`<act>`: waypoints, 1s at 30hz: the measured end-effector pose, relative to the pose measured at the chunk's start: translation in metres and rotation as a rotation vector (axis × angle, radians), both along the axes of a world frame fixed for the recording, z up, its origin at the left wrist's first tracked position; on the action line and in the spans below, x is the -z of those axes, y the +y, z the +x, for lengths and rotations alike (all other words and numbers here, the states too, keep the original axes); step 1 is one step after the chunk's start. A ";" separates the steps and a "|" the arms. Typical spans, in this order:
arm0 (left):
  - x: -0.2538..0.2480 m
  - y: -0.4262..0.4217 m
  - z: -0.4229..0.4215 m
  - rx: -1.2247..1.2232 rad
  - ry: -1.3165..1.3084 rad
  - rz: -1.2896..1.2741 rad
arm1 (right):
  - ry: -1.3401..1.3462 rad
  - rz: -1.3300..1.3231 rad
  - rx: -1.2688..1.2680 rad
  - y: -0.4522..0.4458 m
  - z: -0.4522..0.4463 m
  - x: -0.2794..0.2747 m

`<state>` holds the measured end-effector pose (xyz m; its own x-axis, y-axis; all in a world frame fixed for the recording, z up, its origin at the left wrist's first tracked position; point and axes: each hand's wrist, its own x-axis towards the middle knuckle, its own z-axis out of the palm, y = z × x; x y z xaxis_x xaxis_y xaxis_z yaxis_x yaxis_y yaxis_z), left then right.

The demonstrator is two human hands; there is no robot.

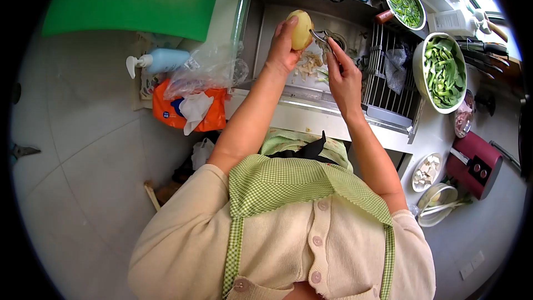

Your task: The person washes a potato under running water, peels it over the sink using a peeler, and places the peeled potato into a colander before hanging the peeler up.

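Observation:
Over the metal sink [272, 28], my left hand [284, 46] grips a pale yellow potato [300, 30] that is mostly peeled, with some brown skin on its right side. My right hand [344, 75] is closed around the handle of a peeler [319, 36], whose head is close beside the potato's right edge. Whether the blade touches the potato I cannot tell. Strips of peel [308, 64] lie in the sink below both hands.
A metal rack [383, 72] spans the sink's right side. Right of it are a bowl of leafy greens [444, 72], a pot of green pieces [406, 11] and a plate of white cubes [427, 172]. Orange wipes [161, 105] and a blue pump bottle [169, 60] sit left.

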<state>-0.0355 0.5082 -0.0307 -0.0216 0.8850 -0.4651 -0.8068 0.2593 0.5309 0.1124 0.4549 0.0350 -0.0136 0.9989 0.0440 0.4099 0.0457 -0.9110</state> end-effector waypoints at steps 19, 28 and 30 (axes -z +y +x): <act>-0.006 0.004 -0.017 0.051 -0.182 0.000 | 0.223 -0.371 0.042 -0.002 0.007 0.006; -0.008 -0.003 -0.007 0.164 -0.112 0.124 | 0.250 -0.286 -0.071 0.046 0.002 -0.016; -0.008 -0.003 -0.008 0.170 -0.105 0.144 | 0.163 -0.206 -0.069 0.043 0.000 -0.012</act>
